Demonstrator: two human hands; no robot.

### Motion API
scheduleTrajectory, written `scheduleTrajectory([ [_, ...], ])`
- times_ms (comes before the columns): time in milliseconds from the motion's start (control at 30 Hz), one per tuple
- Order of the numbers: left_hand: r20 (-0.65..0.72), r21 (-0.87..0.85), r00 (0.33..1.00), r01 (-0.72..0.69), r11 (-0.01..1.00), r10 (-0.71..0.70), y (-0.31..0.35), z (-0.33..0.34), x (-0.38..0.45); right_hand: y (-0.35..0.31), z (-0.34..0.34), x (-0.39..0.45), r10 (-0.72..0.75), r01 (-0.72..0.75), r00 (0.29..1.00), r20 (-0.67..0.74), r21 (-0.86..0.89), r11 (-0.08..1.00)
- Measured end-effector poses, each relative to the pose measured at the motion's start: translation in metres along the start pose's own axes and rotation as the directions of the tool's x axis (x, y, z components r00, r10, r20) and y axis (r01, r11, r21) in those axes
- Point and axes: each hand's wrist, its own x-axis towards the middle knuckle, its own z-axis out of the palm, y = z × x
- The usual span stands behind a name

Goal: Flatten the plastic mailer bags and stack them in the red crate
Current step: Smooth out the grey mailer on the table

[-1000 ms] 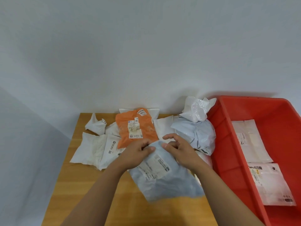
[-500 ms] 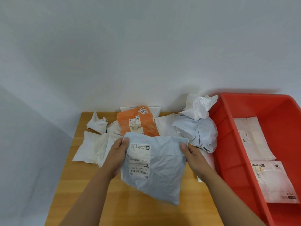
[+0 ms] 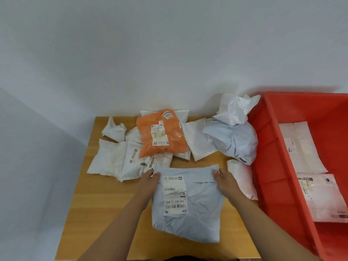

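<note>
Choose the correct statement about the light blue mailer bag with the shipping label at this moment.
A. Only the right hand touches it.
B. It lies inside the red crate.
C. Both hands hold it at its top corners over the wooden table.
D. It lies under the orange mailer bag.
C: the left hand and the right hand each grip a top corner of the light blue mailer bag, over the wooden table, outside the red crate.
</note>
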Motion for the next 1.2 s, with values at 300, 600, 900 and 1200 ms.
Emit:
scheduleTrajectory([
  [300, 0.001, 0.146, 0.996, -0.093, 0.985, 0.094, -0.023, 0.023, 0.008, 0.035, 0.021, 0.011, 0.009, -0.007, 0.999, -0.045, 0.044, 0.999],
  [600, -0.154, 0.368, 0.975, -0.094, 0.925, 0.161, -0.054, 0.043, 0.013, 0.067, 0.023, 0.032, 0.106, -0.114, 0.984, -0.141, -0.047, 0.992],
  [900, 0.466, 0.762, 0.756, -0.607, 0.226, 0.460, -0.091, 0.084, 0.012, 0.108, 0.055, 0.005, -0.358, 0.439, 0.897, 0.260, -0.626, 0.645],
  [1200, 0.215, 0.912, 0.944, -0.286, 0.295, 0.251, -0.077, 0.069, 0.037, 0.127, 0.051, 0.023, -0.200, 0.286, 0.958, 0.206, -0.634, 0.719],
])
